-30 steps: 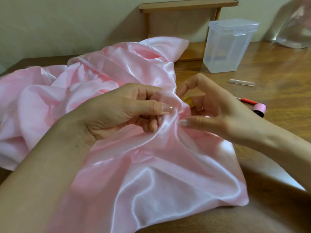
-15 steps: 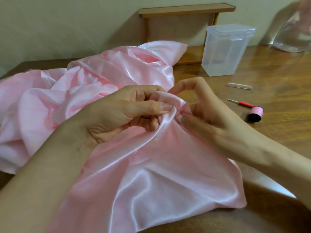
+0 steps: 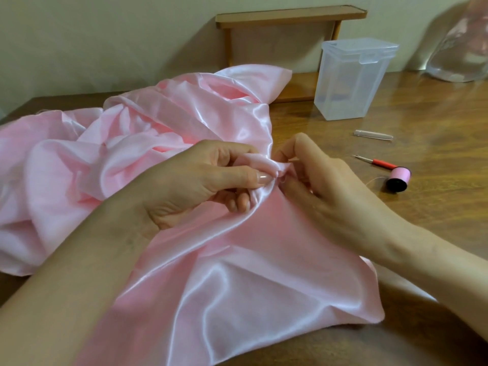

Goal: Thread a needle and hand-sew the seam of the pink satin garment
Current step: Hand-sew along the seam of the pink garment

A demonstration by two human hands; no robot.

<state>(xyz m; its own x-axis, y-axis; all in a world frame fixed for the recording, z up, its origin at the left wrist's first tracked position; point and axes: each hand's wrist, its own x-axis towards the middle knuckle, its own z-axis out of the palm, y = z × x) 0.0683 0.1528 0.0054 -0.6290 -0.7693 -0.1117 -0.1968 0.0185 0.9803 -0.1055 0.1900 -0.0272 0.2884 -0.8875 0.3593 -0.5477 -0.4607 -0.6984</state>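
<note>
Satin garment, glossy pink and crumpled, lies from centre to 9 o'clock. Left hand pinches its fold; right hand curls there, grip indiscernible. Thread spool at 3 o'clock, container at 1 o'clock.

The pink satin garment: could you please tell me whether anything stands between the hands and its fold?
Nothing visible does. The left hand pinches a fold of the pink satin garment and the right hand closes on it from the other side. The thread spool and seam ripper lie apart.

Wooden table under garment, box, spool, seam ripper
</note>
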